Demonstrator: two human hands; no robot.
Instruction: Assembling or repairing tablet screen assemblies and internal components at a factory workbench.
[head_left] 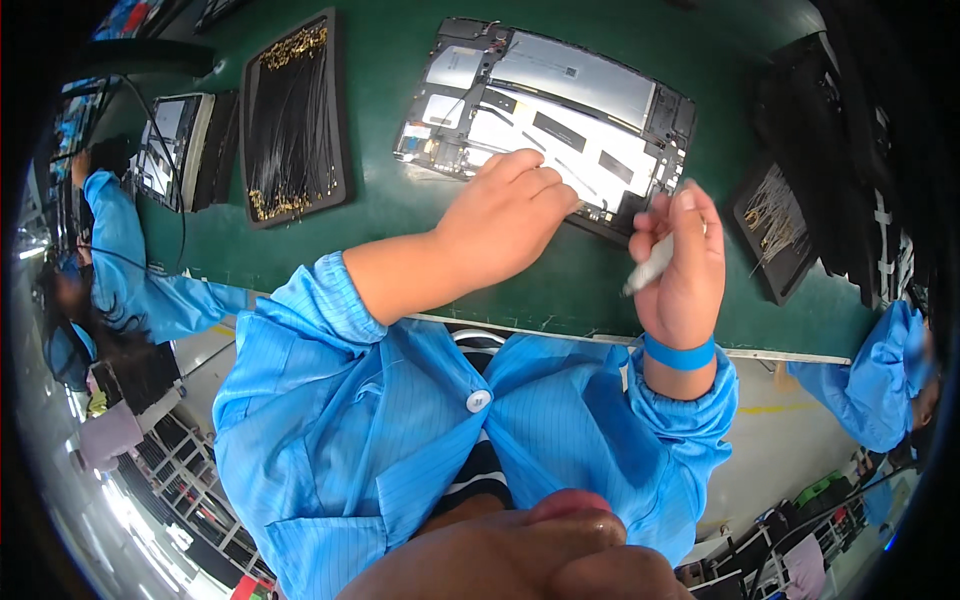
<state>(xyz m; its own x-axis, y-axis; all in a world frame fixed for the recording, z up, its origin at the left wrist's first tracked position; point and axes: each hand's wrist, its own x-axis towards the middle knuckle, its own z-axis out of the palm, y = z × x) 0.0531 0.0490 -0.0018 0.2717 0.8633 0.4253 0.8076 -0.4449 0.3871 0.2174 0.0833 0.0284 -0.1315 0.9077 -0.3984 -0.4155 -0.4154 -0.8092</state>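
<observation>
An opened tablet (575, 130), its silver and white inner panels and dark frame showing, lies on the green table in front of me. My left hand (508, 212) rests over the tablet's near edge, fingers curled and pressed together; whatever is under the fingertips is hidden. At the tablet's near right corner, my right hand (684, 250) is closed round a white, tapered pen-like tool (652, 264). The tool's narrow end points down and left, away from the tablet. A blue band circles my right wrist.
Left of the tablet stands a dark tray (345, 190) of black cables with gold ends. Further left are stacked tablet parts (172, 150). A smaller tray (775, 225) of thin pale cables lies right, beside black racks. Co-workers in blue sleeves (125, 230) sit at both sides.
</observation>
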